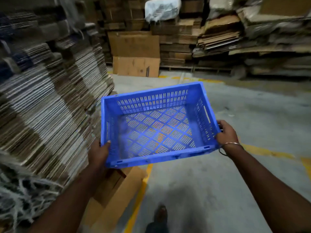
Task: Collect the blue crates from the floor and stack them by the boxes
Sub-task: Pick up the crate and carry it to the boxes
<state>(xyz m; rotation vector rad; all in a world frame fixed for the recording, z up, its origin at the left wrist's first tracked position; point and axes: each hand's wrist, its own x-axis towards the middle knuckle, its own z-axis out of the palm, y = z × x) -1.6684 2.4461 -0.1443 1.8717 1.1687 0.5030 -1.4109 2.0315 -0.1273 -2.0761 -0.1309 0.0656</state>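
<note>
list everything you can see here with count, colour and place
blue crate: one, blue, slotted plastic, empty, held in the air at centre
flattened cardboard stack: one tall leaning pile, brown and white, left
cardboard boxes: two, brown, upright on the floor at back centre
stacked flat cartons: many, brown, along the back wall and right
white wrapped bundle: one, white, on top of the back stack
carton: one, brown, on the floor below the crate
floor line: yellow, on grey floor
shoe: one, dark, bottom centre
left hand: grips the crate's left near corner
right hand: grips its right side, bangle on the wrist
</note>
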